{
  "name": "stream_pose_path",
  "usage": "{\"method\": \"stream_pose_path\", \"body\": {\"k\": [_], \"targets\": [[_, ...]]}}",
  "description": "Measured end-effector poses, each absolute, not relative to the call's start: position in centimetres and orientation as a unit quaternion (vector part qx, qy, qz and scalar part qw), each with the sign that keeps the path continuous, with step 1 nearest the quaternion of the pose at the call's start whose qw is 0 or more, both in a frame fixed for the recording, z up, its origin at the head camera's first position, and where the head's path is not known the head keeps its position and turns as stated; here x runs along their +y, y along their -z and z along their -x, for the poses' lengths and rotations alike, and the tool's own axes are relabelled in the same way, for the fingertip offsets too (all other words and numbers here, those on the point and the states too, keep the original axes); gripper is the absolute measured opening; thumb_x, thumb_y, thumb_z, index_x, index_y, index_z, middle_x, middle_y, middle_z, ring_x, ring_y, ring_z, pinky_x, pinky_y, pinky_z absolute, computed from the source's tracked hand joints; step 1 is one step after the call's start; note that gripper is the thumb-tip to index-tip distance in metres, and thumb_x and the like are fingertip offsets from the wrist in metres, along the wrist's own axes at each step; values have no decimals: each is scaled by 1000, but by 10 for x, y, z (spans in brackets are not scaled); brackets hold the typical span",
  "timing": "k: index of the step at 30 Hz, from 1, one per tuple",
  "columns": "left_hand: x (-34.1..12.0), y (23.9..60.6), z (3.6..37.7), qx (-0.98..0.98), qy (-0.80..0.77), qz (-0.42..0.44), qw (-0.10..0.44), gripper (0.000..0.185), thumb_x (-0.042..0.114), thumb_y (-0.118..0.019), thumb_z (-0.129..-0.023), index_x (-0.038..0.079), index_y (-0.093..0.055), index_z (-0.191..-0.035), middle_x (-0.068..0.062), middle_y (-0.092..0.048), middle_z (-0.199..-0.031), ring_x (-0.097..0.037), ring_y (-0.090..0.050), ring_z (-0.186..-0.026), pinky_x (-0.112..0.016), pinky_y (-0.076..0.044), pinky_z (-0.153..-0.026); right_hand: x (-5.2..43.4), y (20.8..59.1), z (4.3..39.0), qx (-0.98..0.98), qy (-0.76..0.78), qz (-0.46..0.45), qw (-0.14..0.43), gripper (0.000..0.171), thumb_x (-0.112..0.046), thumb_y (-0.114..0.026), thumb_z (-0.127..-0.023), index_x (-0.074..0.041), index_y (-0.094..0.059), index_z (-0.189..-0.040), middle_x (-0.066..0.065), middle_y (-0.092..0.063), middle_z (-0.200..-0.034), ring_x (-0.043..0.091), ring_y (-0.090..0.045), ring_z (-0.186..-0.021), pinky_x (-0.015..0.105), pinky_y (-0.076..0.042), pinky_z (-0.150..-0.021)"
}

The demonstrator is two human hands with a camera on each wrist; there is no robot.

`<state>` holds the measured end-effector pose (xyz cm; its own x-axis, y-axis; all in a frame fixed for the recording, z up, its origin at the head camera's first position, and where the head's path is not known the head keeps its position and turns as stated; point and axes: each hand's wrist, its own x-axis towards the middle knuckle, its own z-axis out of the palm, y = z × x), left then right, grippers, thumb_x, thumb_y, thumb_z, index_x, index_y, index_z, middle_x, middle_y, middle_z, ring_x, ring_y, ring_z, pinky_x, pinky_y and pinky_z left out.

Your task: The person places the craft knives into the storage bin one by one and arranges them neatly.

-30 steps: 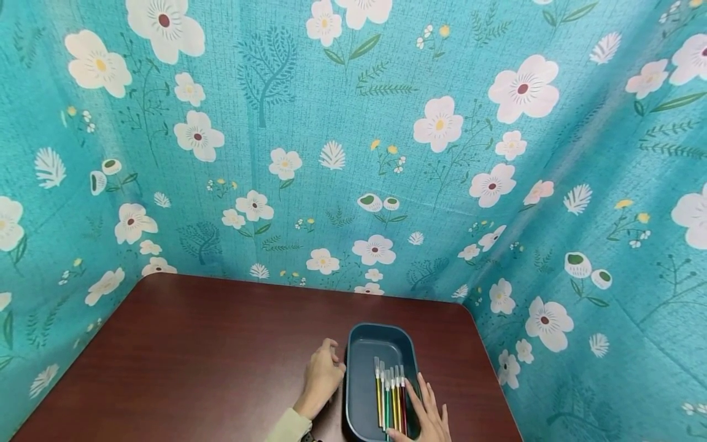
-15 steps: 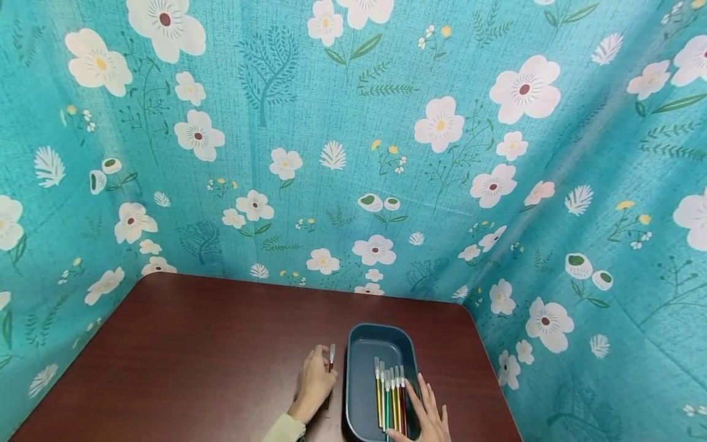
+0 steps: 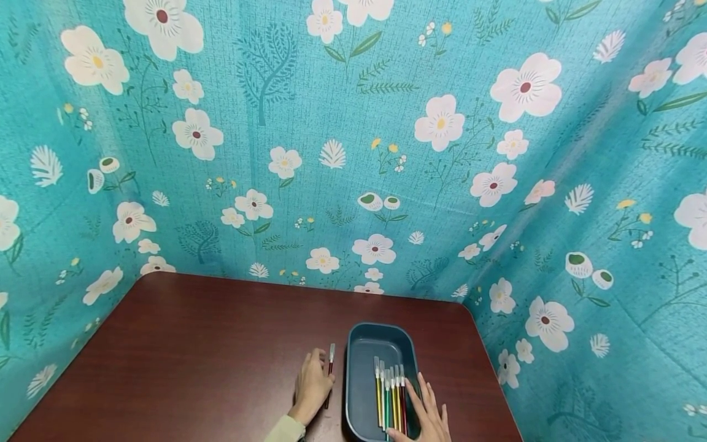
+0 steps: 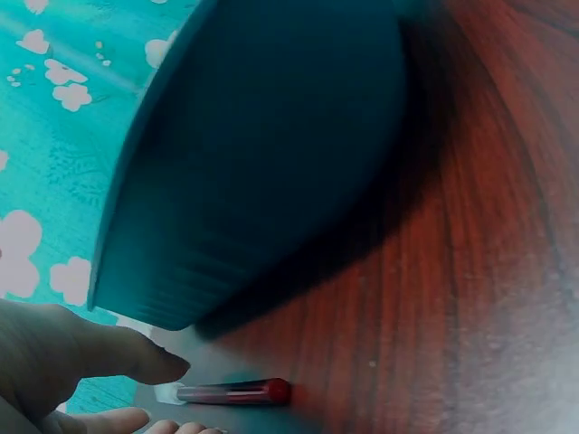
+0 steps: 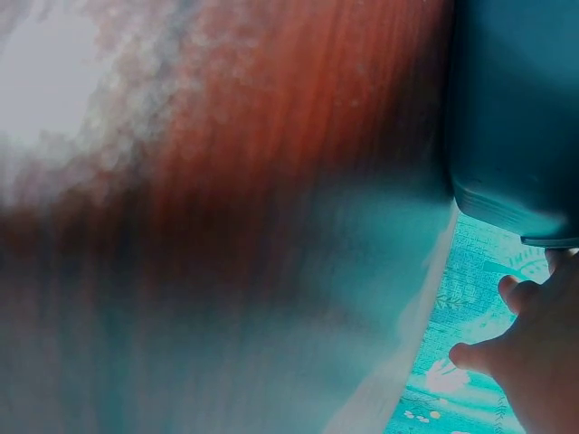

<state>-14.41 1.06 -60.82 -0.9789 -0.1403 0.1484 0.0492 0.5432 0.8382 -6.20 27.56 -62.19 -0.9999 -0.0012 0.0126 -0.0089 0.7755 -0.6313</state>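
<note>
A red pen (image 3: 330, 368) with a clear cap lies on the dark wooden tabletop (image 3: 210, 344), just left of a dark teal oblong tray (image 3: 381, 344) that sits toward the near right corner. The pen runs roughly parallel to the tray's left wall, cap end pointing to the far edge. The left hand (image 3: 312, 387) rests on the tabletop beside it, fingers loosely bent, with the fingertips touching or almost touching the pen's left side. In the left wrist view the pen (image 4: 226, 391) lies flat on the wood just beyond the fingers (image 4: 136, 353), which are relaxed and not wrapped round it; whether they actually touch it cannot be told.

The right hand (image 3: 428, 414) lies flat with straight, spread fingers over the near right part of the tray, its fingertips against the row of coloured pens (image 3: 389, 396) lying side by side inside. It grips nothing. The right wrist view shows only the tray's outer wall (image 5: 516, 117) and part of that hand (image 5: 534, 362), blurred.

No brand, label or writing can be read on the pens or the tray. A teal cloth with white flowers (image 3: 353, 141) hangs behind and beside the tabletop.
</note>
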Motion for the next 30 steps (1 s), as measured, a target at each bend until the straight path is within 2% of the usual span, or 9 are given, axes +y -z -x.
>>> {"method": "stream_pose_path", "body": {"k": [5,15,25,30], "targets": [[12,613,143,-879,467,-29,89,48,-9,-89,-69,1,-65,-109,-11,-65,-95,-30,-65,-79,-47,-53,-64,276,618,63,-943,-331,6,-27,95,-55,-78,-90,-14,-36,-165,18,-15,-173,57,-14,-154,84,3,-111],[16,620,145,-886,451,-29,101,49,-11,-92,-66,3,-66,-106,-8,-63,-92,-28,-65,-76,-47,-52,-61,276,620,63,-941,-339,7,-24,93,-52,-78,-91,-14,-36,-165,16,-15,-173,57,-15,-153,84,2,-110],[18,622,144,-891,433,-32,130,42,-9,-89,-63,1,-72,-100,-4,-63,-80,-25,-63,-69,-45,-52,-60,275,616,62,-939,-342,5,-30,92,-51,-78,-91,-13,-36,-165,18,-14,-173,59,-14,-153,85,3,-109],[18,620,146,-890,438,-41,118,38,-9,-87,-65,-2,-72,-100,-6,-64,-78,-28,-64,-68,-47,-53,-61,275,619,61,-937,-349,-7,0,90,-49,-79,-91,-16,-37,-164,15,-15,-173,61,-16,-151,86,3,-107]]}}
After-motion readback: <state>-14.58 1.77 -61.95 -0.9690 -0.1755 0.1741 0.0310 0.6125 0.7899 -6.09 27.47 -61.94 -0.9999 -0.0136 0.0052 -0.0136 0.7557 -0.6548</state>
